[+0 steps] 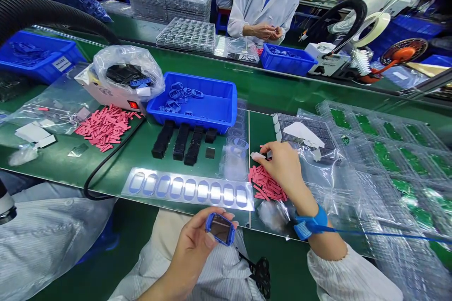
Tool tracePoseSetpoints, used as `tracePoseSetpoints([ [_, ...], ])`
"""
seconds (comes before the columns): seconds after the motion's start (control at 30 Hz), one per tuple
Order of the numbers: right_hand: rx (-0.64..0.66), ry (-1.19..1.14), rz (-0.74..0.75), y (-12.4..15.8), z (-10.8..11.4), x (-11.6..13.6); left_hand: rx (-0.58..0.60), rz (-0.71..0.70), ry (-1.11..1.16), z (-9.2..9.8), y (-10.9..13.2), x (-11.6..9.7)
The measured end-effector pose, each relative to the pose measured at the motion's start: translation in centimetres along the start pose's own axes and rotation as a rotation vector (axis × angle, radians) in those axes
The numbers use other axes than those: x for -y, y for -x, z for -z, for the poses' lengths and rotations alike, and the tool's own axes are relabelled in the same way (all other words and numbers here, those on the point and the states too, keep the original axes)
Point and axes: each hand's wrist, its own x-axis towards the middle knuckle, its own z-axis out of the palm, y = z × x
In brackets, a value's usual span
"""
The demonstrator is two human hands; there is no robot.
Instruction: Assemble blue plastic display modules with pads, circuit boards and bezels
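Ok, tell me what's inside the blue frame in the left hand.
A dark, shiny panel sits inside the blue frame. Whatever lies behind that panel is covered, and the left hand hides a little of the frame's edge.

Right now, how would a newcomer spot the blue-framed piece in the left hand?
Find the near edge of the green table, where a clear strip of ovals lies. Off that edge, below the strip's right half in the picture, the left hand holds the blue-framed piece. Unlike the loose blue parts in the blue bin, it is held, with a dark, glossy panel.
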Motion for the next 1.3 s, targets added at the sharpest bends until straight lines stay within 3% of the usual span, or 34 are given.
tracePoseSetpoints([
  [0.1, -0.015, -0.146, 0.002, 1.4, 0.8, 1.0, 0.039, 0.006, -0.027, 0.4, -0.1, 0.3],
  [0.23, 0.001, -0.411, 0.013, 4.6, 3.3, 3.8, 0.099, -0.074, -0.100, 0.5, -0.3, 0.6],
  [0.4, 0.289, -1.186, -0.166, 8.1, 6.0, 7.4, 0.340, -0.156, -0.153, -0.8, -0.4, 0.4],
  [0.5, 0.404, -1.386, -0.225, 9.1, 6.2, 8.4, 0.441, -0.148, -0.095, -1.5, -0.2, 0.1],
  [0.6, 0.388, -1.298, -0.131, 9.7, 6.3, 8.2, 0.412, -0.129, -0.013, -1.7, 0.1, 0.0],
  [0.77, 0.098, -0.744, 0.235, 9.5, 7.8, 6.7, 0.309, 0.019, 0.167, -1.6, 0.6, -0.2],
  [0.9, 0.245, -0.420, 0.544, 8.7, 8.8, 6.7, 0.312, 0.083, 0.214, -2.0, 0.8, -0.4],
  [1.0, 0.346, -0.357, 0.684, 8.0, 9.0, 7.4, 0.303, 0.078, 0.178, -2.3, 0.8, -0.4],
  [1.17, 0.350, -0.318, 0.731, 7.4, 9.2, 8.2, 0.291, 0.110, 0.151, -2.1, 0.7, -0.5],
  [1.3, 0.429, -0.378, 0.692, 7.3, 9.5, 8.1, 0.318, 0.125, 0.105, -1.8, 0.6, -0.4],
])
